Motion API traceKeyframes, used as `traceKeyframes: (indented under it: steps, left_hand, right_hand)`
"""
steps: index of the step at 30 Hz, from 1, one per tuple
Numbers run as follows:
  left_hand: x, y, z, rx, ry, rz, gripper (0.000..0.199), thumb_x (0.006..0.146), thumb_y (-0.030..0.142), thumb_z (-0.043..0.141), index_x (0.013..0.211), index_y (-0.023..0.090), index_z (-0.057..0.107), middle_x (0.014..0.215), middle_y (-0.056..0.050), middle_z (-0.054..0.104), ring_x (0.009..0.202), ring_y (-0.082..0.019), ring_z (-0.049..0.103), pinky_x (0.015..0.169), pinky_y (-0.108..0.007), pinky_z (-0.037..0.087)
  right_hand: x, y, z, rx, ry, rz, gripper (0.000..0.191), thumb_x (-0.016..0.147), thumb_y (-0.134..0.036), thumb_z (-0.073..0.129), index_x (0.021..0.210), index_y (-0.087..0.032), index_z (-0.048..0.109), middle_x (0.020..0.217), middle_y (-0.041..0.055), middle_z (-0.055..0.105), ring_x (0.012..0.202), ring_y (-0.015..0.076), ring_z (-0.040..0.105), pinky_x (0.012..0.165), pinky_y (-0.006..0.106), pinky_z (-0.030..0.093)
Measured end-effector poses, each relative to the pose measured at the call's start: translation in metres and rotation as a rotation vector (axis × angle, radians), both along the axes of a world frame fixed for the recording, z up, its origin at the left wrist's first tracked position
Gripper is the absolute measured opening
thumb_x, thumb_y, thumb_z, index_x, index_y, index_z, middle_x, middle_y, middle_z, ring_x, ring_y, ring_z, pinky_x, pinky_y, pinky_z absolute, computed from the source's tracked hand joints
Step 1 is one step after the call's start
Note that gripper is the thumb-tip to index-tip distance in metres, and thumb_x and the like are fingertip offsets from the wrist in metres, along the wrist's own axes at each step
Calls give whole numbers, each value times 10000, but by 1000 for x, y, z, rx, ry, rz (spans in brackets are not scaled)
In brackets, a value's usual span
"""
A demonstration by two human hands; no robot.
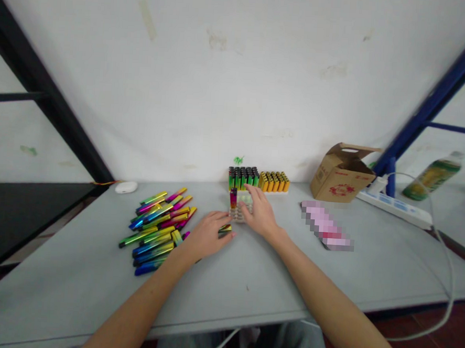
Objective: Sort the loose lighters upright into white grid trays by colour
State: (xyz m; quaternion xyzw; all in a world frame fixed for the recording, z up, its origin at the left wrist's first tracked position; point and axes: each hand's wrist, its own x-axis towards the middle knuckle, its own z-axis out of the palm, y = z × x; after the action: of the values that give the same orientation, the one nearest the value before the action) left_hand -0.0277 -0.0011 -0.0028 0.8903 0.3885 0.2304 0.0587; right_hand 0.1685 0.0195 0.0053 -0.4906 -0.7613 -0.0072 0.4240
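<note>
A pale tray (238,215) with small round slots stands on the table between my two hands. One purple-red lighter (233,198) is upright in its back left corner. My right hand (257,209) rests over the tray's right side, fingers apart, holding nothing I can see. Just left of the tray, my left hand (212,232) is curled around a gold and dark lighter (225,229). Many shiny coloured lighters (158,230) lie in a loose pile to the left of that hand.
Against the wall stand upright green-black lighters (243,179) and yellow ones (274,182). Farther right are an open cardboard box (340,175), a blurred pink object (327,226), a power strip (398,208) and a bottle (433,177). A white case (126,187) sits back left.
</note>
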Motion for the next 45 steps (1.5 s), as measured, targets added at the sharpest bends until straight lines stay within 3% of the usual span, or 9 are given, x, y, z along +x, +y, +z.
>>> traceKeyframes:
  steps: [6, 12, 16, 18, 23, 29, 34, 39, 45]
  left_hand:
    - [-2, 0, 0, -40, -2, 12, 458, 859, 323, 584, 1273, 129, 575, 1283, -145, 618, 1207, -276, 547, 1070, -440, 416]
    - [-1, 0, -3, -13, 17, -27, 444, 840, 348, 615, 1245, 164, 612, 1283, -130, 623, 1196, -285, 555, 1069, -466, 413]
    - [-1, 1, -6, -14, 60, -57, 432, 873, 366, 575, 1267, 190, 606, 1307, -107, 613, 1235, -287, 532, 1089, -484, 385]
    - [-1, 2, -6, -23, 71, -62, 430, 888, 365, 551, 1285, 205, 594, 1319, -93, 607, 1261, -289, 512, 1093, -493, 379]
    - [-1, 1, -2, -58, 89, -79, 427, 895, 337, 537, 1310, 242, 573, 1355, -59, 581, 1311, -294, 464, 1093, -504, 380]
    - [0, 1, 0, -74, 108, -85, 424, 897, 323, 530, 1315, 260, 566, 1381, -52, 559, 1322, -287, 456, 1093, -501, 379]
    - [-2, 2, -3, -60, 83, -89, 444, 888, 352, 548, 1314, 229, 569, 1361, -75, 574, 1302, -295, 478, 1086, -497, 391]
    - [-3, 3, -4, -79, 43, -68, 427, 880, 333, 563, 1288, 210, 597, 1351, -103, 579, 1287, -282, 500, 1105, -484, 375]
    - [-4, 4, -7, -66, 22, -68, 418, 880, 342, 564, 1277, 216, 609, 1330, -111, 596, 1264, -269, 524, 1093, -469, 393]
  right_hand:
    - [23, -11, -10, -239, -285, -15, 793, 812, -514, 615, 1406, -42, 385, 1331, 238, 515, 1254, 365, 447, 1097, 548, 290]
    - [22, -6, -6, -111, -107, 79, 498, 878, -338, 564, 1313, -103, 503, 1255, 162, 581, 1179, 271, 516, 1047, 427, 397]
    - [8, -4, 2, -20, 1, 100, 485, 906, -229, 506, 1386, -179, 453, 1276, 130, 569, 1186, 241, 519, 1019, 405, 434]
    - [1, -2, 2, -12, -4, 94, 445, 905, -208, 510, 1350, -189, 510, 1234, 123, 594, 1148, 242, 543, 990, 400, 455]
    - [-3, 5, -1, -10, 27, 87, 317, 877, -196, 584, 1187, -208, 646, 1092, 95, 666, 1029, 230, 606, 916, 370, 490]
    - [-2, 16, 0, -56, 192, 186, 238, 855, -151, 580, 1072, -211, 657, 994, 54, 666, 810, 163, 625, 774, 314, 513]
    - [3, 25, 6, 46, 400, 220, 215, 846, -206, 580, 1052, -198, 638, 933, 54, 652, 849, 173, 613, 803, 321, 507]
    - [22, 36, 1, -20, 634, 157, 269, 814, -274, 596, 1067, -184, 612, 882, 43, 612, 747, 159, 609, 714, 300, 524]
    - [26, 39, -15, -110, 562, 141, 257, 802, -281, 590, 1035, -177, 622, 901, 63, 632, 750, 171, 614, 721, 315, 533]
